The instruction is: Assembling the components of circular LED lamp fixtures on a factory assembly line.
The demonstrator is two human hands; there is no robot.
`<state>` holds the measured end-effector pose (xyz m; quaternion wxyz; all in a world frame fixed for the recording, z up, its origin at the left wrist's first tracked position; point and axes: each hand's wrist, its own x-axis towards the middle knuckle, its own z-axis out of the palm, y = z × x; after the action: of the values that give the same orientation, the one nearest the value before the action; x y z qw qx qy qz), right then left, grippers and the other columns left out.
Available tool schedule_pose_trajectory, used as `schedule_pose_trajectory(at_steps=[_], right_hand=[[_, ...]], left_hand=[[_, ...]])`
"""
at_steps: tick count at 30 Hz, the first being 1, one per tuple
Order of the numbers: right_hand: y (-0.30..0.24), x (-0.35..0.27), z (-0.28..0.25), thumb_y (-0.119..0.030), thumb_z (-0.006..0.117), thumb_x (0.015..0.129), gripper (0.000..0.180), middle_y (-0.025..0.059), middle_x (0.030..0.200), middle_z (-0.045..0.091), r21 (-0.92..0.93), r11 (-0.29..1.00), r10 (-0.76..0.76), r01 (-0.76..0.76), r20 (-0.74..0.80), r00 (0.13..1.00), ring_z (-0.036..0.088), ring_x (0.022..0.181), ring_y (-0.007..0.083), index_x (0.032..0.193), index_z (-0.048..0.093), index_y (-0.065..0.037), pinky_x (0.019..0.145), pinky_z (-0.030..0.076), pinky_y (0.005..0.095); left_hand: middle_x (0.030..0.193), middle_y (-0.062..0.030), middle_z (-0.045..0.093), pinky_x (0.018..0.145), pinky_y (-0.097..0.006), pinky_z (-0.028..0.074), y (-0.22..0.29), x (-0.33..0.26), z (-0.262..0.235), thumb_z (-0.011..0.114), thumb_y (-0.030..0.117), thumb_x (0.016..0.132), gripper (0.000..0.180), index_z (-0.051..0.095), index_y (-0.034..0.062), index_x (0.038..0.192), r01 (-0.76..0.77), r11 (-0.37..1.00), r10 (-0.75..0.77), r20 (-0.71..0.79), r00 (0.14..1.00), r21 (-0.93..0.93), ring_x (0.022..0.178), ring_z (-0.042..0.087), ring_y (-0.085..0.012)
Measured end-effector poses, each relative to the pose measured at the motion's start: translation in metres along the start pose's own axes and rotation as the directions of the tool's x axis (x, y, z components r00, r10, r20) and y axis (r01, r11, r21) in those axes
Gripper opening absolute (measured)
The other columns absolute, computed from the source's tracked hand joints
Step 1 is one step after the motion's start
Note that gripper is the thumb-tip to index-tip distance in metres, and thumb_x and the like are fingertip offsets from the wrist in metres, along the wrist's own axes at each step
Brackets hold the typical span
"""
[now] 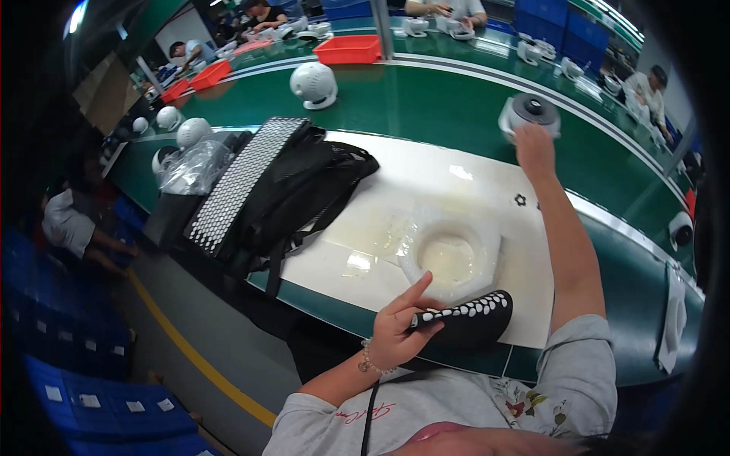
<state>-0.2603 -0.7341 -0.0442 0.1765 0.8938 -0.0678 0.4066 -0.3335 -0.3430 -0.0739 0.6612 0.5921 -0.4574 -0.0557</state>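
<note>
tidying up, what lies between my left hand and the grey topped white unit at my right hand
The head view shows a white ring on the white board.

The left hand (401, 332) holds a black curved piece (473, 328) with a white-celled edge at the near side. The right hand (535, 150) reaches far right, touching a white device (515, 120) with a dark top. Between them, a white ring-shaped holder (487, 242) sits on the tabletop (635, 292); black mesh bags (319, 182) lie left.

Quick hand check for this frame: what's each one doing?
Left hand: closed, holding the spotted black piece.
Right hand: at the grey-topped device; fingers partly hidden, grip can't be told.
</note>
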Motion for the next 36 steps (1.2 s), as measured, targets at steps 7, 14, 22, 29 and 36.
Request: schedule_pose_trajectory(at_steps=[7, 14, 22, 29, 36], right_hand=[[0.036, -0.058, 0.016, -0.017, 0.045, 0.080, 0.017, 0.0119, 0.085, 0.053, 0.032, 0.923, 0.347, -0.383, 0.363, 0.865, 0.052, 0.081, 0.0307, 0.078, 0.056, -0.004, 0.068, 0.042, 0.0389], [0.069, -0.082, 0.027, -0.032, 0.030, 0.087, 0.037, 0.0123, 0.100, 0.051, -0.070, 0.893, 0.409, -0.445, 0.539, 0.736, 0.049, 0.094, 0.0310, 0.103, 0.051, -0.007, 0.077, 0.039, 0.0416], [0.064, -0.079, 0.015, -0.037, 0.032, 0.087, 0.040, 0.0083, 0.112, 0.050, 0.052, 0.793, 0.524, -0.608, 0.451, 0.723, 0.046, 0.104, 0.0245, 0.110, 0.049, -0.009, 0.087, 0.033, 0.0356], [0.071, -0.086, 0.019, -0.034, 0.036, 0.086, 0.038, 0.0092, 0.110, 0.051, 0.064, 0.822, 0.464, -0.565, 0.500, 0.731, 0.047, 0.103, 0.0245, 0.108, 0.050, -0.007, 0.087, 0.034, 0.0326], [0.062, -0.078, 0.010, -0.030, 0.041, 0.085, 0.035, 0.0096, 0.109, 0.052, 0.200, 0.766, 0.466, -0.611, 0.482, 0.742, 0.047, 0.103, 0.0242, 0.107, 0.051, -0.006, 0.089, 0.033, 0.0310]], left_hand=[[0.124, -0.0219, 0.037, 0.070, -0.026, 0.045, 0.007, -0.001, -0.003, 0.059, -0.005, 0.069, 0.009, 0.050, -0.0037, 0.067, 0.059, 0.998, -0.060, -0.021, 0.998, -0.023, 0.087, 0.058, -0.0207], [0.122, -0.0200, 0.041, 0.071, -0.027, 0.044, 0.009, 0.005, 0.001, 0.059, -0.005, 0.068, 0.013, 0.047, -0.0032, 0.068, 0.008, 0.999, -0.006, -0.048, 0.999, 0.041, 0.083, 0.058, -0.0207], [0.114, -0.0135, 0.049, 0.074, -0.026, 0.043, 0.013, 0.000, 0.000, 0.059, -0.003, 0.069, 0.012, 0.047, -0.0023, 0.069, 0.043, 0.998, -0.038, -0.078, 0.996, 0.056, 0.087, 0.054, -0.0178], [0.104, -0.0100, 0.055, 0.076, -0.026, 0.041, 0.016, 0.003, 0.001, 0.059, 0.005, 0.072, 0.008, 0.055, -0.0014, 0.074, 0.084, 0.996, -0.080, -0.097, 0.992, 0.036, 0.090, 0.053, -0.0195], [0.099, -0.0099, 0.056, 0.074, -0.026, 0.041, 0.017, 0.005, 0.001, 0.059, 0.007, 0.072, 0.009, 0.055, -0.0013, 0.073, 0.123, 0.992, -0.121, -0.101, 0.988, 0.016, 0.086, 0.054, -0.0196]])
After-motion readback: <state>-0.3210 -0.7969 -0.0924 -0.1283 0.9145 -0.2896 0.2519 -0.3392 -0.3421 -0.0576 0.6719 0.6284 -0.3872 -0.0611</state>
